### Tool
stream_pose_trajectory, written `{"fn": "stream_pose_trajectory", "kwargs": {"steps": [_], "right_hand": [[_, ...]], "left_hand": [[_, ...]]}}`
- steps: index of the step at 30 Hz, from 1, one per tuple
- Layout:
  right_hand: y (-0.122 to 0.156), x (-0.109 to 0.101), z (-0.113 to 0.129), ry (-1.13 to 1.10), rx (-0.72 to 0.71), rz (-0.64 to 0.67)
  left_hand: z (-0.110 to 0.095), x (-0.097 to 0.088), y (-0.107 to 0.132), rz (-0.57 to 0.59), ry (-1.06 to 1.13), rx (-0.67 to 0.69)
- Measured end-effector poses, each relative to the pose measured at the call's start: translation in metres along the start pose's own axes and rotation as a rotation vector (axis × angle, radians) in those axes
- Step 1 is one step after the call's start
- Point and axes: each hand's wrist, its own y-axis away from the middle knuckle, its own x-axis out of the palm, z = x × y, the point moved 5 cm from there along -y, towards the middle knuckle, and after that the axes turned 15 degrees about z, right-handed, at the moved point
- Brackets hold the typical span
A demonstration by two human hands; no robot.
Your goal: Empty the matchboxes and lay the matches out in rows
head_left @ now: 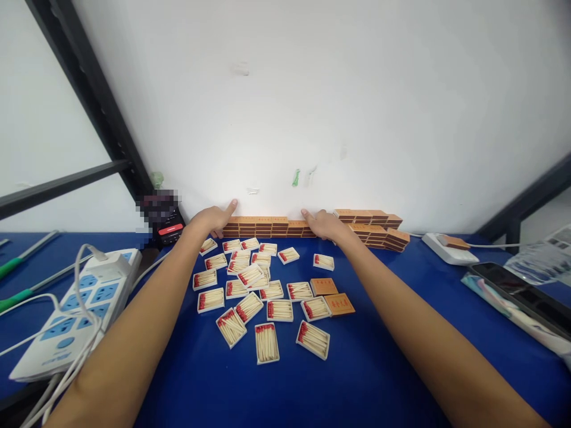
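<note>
Along the foot of the wall runs a low stacked row of matchboxes, orange on top with dark striking sides. My left hand presses against the row's left end, thumb raised and the other fingers partly hidden. At the right end my right hand grips it the same way, thumb pointing up and fingertips out of sight. Between my forearms lie many open matchbox trays full of red-tipped matches, some overlapping. Two orange matchbox sleeves sit at the right of this group, partly over or around trays.
More stacked matchboxes stand right of my right hand. A white power strip with cables is on the left, near green-handled tools. To the right are a white charger with a matchbox on it and a dark phone.
</note>
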Motion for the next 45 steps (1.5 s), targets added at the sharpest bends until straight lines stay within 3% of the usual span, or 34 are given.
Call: {"fn": "stream_pose_trajectory", "kwargs": {"steps": [6, 10, 14, 19, 29, 32, 35, 40, 45], "right_hand": [[0.004, 0.000, 0.003, -0.007, 0.010, 0.031], [0.013, -0.013, -0.003, 0.037, 0.029, 0.068], [0.038, -0.027, -0.004, 0.253, -0.132, 0.167], [0.084, -0.006, -0.005, 0.359, -0.401, 0.344], [0.143, 0.032, -0.070, 0.149, -0.375, 0.364], [0.146, 0.044, -0.074, 0.119, -0.388, 0.326], [0.142, 0.052, -0.075, 0.122, -0.405, 0.292], [0.141, 0.056, -0.079, 0.145, -0.429, 0.343], [0.142, 0.042, -0.086, 0.141, -0.413, 0.279]], "left_hand": [[0.001, -0.005, 0.003, -0.076, -0.030, -0.044], [0.004, -0.006, 0.005, -0.036, -0.004, -0.044], [0.004, -0.011, 0.012, -0.038, 0.006, -0.040], [0.000, -0.018, 0.026, -0.073, -0.026, -0.040], [-0.004, -0.027, 0.031, -0.139, -0.163, -0.061], [-0.013, -0.029, 0.052, -0.238, -0.290, -0.089], [-0.034, -0.029, 0.091, -0.396, -0.389, -0.077], [-0.072, -0.013, 0.143, -0.364, -0.385, 0.088], [-0.072, -0.011, 0.154, -0.321, -0.368, 0.102]]}}
